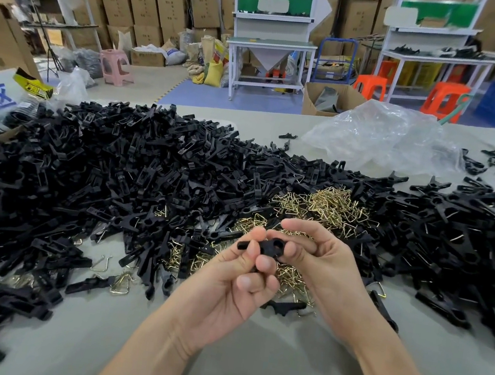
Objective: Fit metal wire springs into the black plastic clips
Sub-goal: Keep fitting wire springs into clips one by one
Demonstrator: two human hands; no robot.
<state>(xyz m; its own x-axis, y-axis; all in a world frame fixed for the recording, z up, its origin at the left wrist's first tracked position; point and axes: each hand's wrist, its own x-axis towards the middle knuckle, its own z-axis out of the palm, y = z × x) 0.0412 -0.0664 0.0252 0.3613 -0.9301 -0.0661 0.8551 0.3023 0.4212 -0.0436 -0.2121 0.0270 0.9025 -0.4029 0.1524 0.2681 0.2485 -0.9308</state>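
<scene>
**Both hands hold one black clip just above the table, close to the spring heap.**

The left hand (227,282) grips the clip (266,248) at its nine o'clock end, with thumb and curled fingers closed tight on it. The right hand (318,259) pinches the three o'clock end with bent fingers, its forefinger lifted free. Holding both ends probably keeps the clip steady and lined up for a spring (I cannot tell whether one already sits in it). The springs (332,204) lie heaped at twelve to one o'clock from the hands, likely so that either hand can reach them easily. The big pile of clips (116,170) spreads from nine to eleven o'clock on the table (279,364), and a second pile (469,235) lies at three o'clock. A crumpled plastic bag (381,139) lies farther off at one o'clock.
</scene>
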